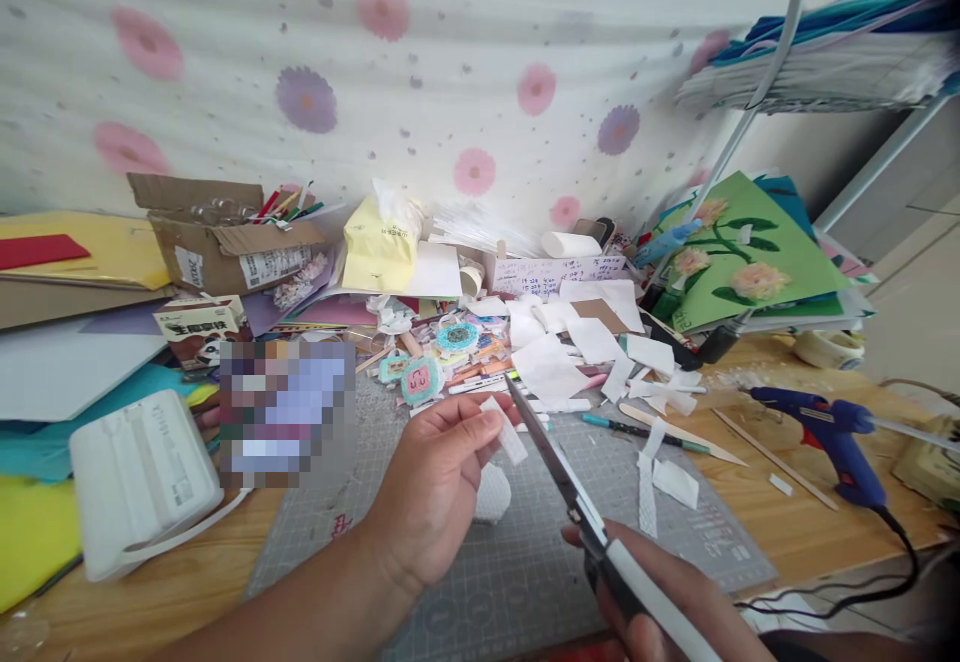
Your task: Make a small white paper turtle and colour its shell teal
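Between thumb and fingers, my left hand [444,477] pinches a small white strip [508,434], which looks like paper or thin tissue. A pair of scissors [564,477] with grey and black handles is in my right hand [660,582]. Its blades look closed together and point up and away, just right of the strip and apart from it. Below my left fingers, a white rounded piece [493,495] with a textured surface lies on the grey cutting mat [480,582], partly hidden by the hand. White offcuts [675,483] lie on the mat to the right.
A blue glue gun [832,437] with its cord lies at the right. White paper pieces [551,367] and small crafts [421,380] crowd the back. A white box-shaped device [146,482] and a cardboard box [225,242] stand at the left.
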Tool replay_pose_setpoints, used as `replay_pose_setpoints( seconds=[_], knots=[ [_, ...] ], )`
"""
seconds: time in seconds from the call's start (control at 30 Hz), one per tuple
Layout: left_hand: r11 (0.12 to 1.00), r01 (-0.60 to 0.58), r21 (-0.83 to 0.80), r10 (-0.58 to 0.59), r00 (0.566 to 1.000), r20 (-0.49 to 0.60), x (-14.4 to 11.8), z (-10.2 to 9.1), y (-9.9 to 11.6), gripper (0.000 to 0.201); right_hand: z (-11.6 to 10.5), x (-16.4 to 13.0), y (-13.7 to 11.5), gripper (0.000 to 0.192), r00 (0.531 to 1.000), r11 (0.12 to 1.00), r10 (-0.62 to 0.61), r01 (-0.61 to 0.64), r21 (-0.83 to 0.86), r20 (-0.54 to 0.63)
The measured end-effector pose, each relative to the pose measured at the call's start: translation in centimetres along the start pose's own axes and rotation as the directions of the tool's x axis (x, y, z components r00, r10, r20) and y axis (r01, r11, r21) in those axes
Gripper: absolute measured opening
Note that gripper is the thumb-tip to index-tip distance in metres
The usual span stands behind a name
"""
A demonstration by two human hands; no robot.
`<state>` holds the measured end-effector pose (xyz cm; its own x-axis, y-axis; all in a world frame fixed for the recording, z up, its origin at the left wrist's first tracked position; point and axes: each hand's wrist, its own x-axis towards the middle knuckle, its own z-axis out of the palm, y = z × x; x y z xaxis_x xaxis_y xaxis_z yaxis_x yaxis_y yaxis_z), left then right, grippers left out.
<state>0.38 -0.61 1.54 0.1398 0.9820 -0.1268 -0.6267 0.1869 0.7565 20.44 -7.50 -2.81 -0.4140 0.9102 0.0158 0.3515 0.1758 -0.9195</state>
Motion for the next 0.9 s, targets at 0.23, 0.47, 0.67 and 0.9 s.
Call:
replay_pose_setpoints(
  seconds=[0.23,0.47,0.67,0.9],
  knots=[
    [0.956,-0.034,0.292,0.06,0.995,-0.079,2.1,-1.4,0.4,0.021,-7.8,2.0,0.2,0.047,0.933,0.771,0.095,-0.289,-0.568,-0.346],
    [0.933,-0.02,0.36,0.056,0.994,-0.09,3.1,-2.1,0.0,0.016,-12.3,2.6,3.6,0.047,0.899,0.334,0.066,-0.429,-0.839,-0.433],
    [0.96,0.039,0.277,-0.025,0.998,-0.054,2.4,-1.4,-0.1,0.017,-12.1,3.5,4.8,0.044,0.909,0.362,-0.01,-0.386,-0.849,-0.417],
    [0.964,0.01,0.266,-0.009,1.0,-0.004,1.8,-1.1,-0.4,0.016,-8.9,4.3,1.6,0.031,0.871,0.516,-0.344,-0.136,-0.846,-0.35]
  ],
)
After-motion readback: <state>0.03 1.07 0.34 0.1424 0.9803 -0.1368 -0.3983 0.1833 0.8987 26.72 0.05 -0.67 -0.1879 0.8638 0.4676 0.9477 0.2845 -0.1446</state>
